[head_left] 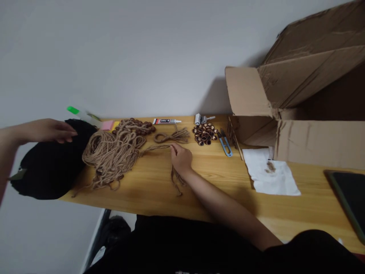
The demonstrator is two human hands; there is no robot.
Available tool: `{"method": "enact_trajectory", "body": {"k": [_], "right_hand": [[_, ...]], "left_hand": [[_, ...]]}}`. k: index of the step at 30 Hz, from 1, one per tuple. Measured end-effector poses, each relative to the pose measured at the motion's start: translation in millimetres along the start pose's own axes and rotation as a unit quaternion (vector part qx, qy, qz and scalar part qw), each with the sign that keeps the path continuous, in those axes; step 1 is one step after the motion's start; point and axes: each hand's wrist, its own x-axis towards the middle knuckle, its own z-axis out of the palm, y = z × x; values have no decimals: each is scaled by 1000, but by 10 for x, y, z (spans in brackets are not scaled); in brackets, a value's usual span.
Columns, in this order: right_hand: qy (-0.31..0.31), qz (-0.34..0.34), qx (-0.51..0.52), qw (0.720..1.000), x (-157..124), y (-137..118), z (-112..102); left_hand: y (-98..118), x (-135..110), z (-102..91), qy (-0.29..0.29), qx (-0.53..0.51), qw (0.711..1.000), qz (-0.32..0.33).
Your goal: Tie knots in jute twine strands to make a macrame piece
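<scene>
My right hand (181, 159) is closed in a pinch on strands of brown twine (156, 147). The strands run left toward a large heap of twine (112, 152), and loose ends hang below the hand onto the table. My left hand (61, 131) hovers over a rounded black cloth item (54, 167) at the table's left end; its fingers are loosely stretched, and nothing shows in them. Just behind my right hand lies a tied bundle of twine (172, 135). Brown round beads (146, 126) sit at the back of the heap.
Along the wall lie a glue tube (167, 121), a pink pad (107, 125) and a green-capped container (73, 110). Halved brown shells (205, 134) lie beside blue thread snips (225, 144). To the right are an open cardboard box (319, 140), a stained tissue (270, 177) and a dark tablet (349, 194).
</scene>
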Motion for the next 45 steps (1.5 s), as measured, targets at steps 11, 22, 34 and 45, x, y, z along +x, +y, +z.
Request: {"method": "enact_trajectory", "body": {"k": [11,22,34,45], "right_hand": [[4,-7,11,1000,6,27,22],[12,-4,16,1000,8,13,13],[61,-26,68,995,-12,41,71],[92,-98,113,984,29,141,180]], "left_hand": [[1511,425,920,52,105,985,127],[1757,546,1243,155,126,961,191],[1966,695,1524,303,36,949,78],[2023,698,1756,340,-138,930,8]]}}
